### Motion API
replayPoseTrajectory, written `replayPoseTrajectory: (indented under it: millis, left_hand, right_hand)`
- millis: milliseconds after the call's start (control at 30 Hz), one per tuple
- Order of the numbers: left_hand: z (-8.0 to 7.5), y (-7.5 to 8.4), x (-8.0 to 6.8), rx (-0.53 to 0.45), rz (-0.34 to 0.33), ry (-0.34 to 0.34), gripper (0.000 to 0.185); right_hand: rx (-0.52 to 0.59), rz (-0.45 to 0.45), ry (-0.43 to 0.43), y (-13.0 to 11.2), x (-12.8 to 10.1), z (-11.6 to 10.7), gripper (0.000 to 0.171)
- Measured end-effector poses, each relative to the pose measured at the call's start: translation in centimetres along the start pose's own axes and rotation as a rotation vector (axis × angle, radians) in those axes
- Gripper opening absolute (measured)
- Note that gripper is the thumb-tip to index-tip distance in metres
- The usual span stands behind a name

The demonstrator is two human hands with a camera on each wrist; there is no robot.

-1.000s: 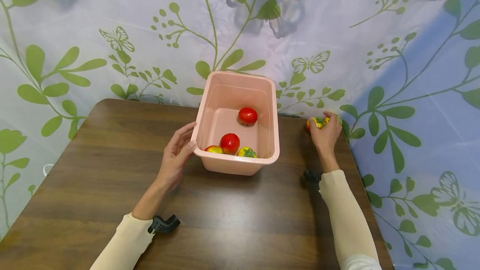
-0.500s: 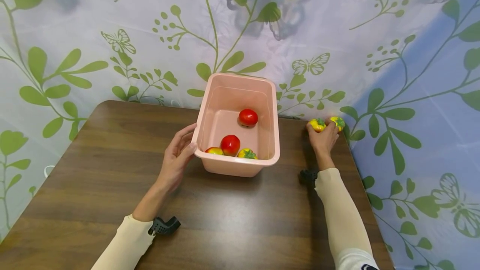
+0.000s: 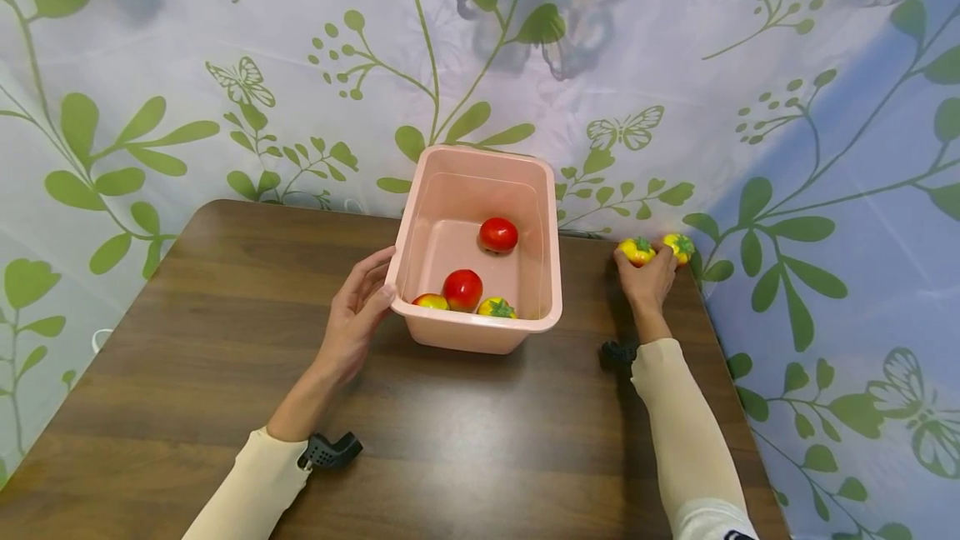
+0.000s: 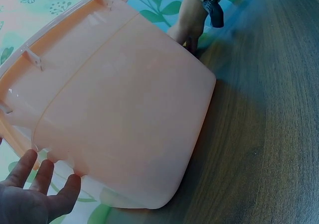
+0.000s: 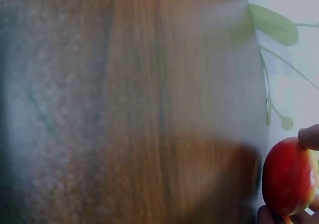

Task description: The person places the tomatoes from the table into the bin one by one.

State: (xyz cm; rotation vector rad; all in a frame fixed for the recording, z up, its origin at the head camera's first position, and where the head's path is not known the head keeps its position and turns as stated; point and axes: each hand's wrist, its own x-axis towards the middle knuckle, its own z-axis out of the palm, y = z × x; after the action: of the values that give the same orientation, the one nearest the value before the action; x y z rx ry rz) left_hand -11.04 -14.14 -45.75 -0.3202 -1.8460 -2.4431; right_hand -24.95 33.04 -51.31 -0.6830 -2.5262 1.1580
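A pink plastic tub [image 3: 551,273] stands at the table's far middle. In it lie two red tomatoes [image 3: 498,234], a yellow-red one [image 3: 430,302] and a yellow one with a green top [image 3: 497,307]. My left hand [image 3: 371,286] rests on the tub's near left corner with relaxed fingers [image 4: 44,176] along the wall [image 4: 124,114]. Right of the tub, my right hand [image 3: 654,261] grips a yellow-red tomato [image 3: 636,250] on the table; the right wrist view shows the tomato [image 5: 289,181] between two fingertips. A second yellow tomato [image 3: 680,247] lies against that hand's far side.
The dark wooden table [image 3: 225,340] ends just right of my right hand. A leaf-patterned curtain [image 3: 300,65] closes off the back and the right side. Black wrist mounts [image 3: 330,450] sit on both cream sleeves.
My right hand has drawn back a little from over the two yellow tomatoes, so both show at its fingertips. The left hand and the tub have not moved.
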Motion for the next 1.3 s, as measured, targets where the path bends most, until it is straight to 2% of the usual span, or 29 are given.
replayPoseTrajectory:
  millis: [233,567,733,1100,1300]
  left_hand:
    - [0.0,0.0,0.0,-0.006,-0.005,0.001,0.055]
    - [0.0,0.0,0.0,-0.018,0.007,-0.003,0.055]
    - [0.0,-0.2,0.0,-0.017,0.007,-0.006,0.055]
    - [0.0,-0.2,0.1,-0.005,0.005,-0.002,0.054]
    - [0.0,-0.1,0.0,-0.001,0.005,0.002,0.054]
  right_hand:
    - [0.034,-0.069,0.024,-1.0,-0.3,-0.9,0.083]
    - [0.181,-0.181,0.077,-6.0,-1.6,-4.2,0.079]
    - [0.224,-0.207,0.101,-7.7,-2.1,-5.3,0.077]
    - [0.226,-0.240,0.113,-8.6,-2.8,-5.6,0.074]
    - [0.239,-0.312,0.076,-9.9,-3.8,-5.2,0.074]
